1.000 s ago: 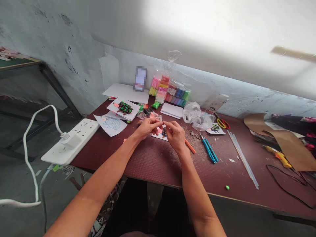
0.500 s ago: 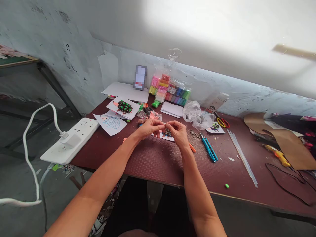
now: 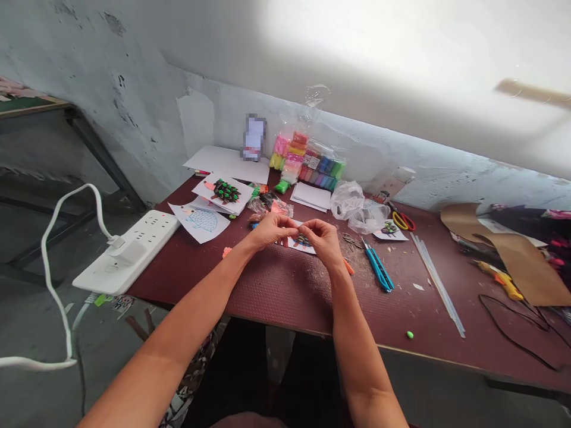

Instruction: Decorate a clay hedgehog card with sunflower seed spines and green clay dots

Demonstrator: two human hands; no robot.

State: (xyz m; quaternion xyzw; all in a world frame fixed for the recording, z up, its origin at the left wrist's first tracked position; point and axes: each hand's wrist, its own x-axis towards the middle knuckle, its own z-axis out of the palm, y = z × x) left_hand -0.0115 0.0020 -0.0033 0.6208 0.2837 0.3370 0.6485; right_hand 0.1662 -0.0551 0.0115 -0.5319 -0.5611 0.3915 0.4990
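My left hand (image 3: 271,230) and my right hand (image 3: 322,239) meet above the middle of the table, fingertips pinched close together. Whatever sits between the fingertips is too small or too hidden to make out. Beneath them lies a white card (image 3: 307,248) with a dark, spiky hedgehog shape, partly covered by my hands. Small brown sticks (image 3: 351,241) are scattered just right of my right hand. An orange-handled tool (image 3: 348,266) pokes out from behind my right wrist. A lump of pink-orange clay (image 3: 226,252) rests beside my left wrist.
Blue utility knife (image 3: 378,266), scissors (image 3: 403,221), clear glue sticks (image 3: 439,285) and a yellow glue gun (image 3: 506,283) lie to the right. Coloured clay packs (image 3: 307,163) stand against the wall. Hedgehog cards (image 3: 223,193) and a white power strip (image 3: 129,252) are at left.
My hands stay pinched together over the card, with only a slight shift of the fingers. The view has moved a little; nothing else visibly differs.
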